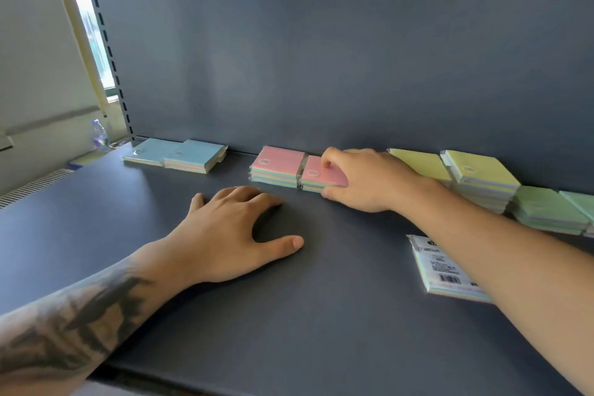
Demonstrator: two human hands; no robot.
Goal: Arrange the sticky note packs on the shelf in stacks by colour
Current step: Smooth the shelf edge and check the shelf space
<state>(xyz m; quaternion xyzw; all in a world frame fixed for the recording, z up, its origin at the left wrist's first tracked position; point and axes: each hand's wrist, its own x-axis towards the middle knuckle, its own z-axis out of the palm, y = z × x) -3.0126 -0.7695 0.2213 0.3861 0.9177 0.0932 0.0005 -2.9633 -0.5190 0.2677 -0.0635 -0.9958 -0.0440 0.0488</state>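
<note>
Up against the shelf's (321, 315) back panel, the right hand (363, 180) pinches the top pink pack (321, 173) on its stack, fingers curled over it, while the left hand (238, 235) rests spread flat, further off.

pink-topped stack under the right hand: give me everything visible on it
The pink stack is two side-by-side piles of film-wrapped sticky note packs, pink on top, with pastel layers showing at the front edges. Each top pack bears a small round sticker. It sits flat on the dark shelf, close to the back panel, between the blue packs and yellow packs. The right hand grips the right pile's top pack, a finger on top, thumb at the front edge.
</note>
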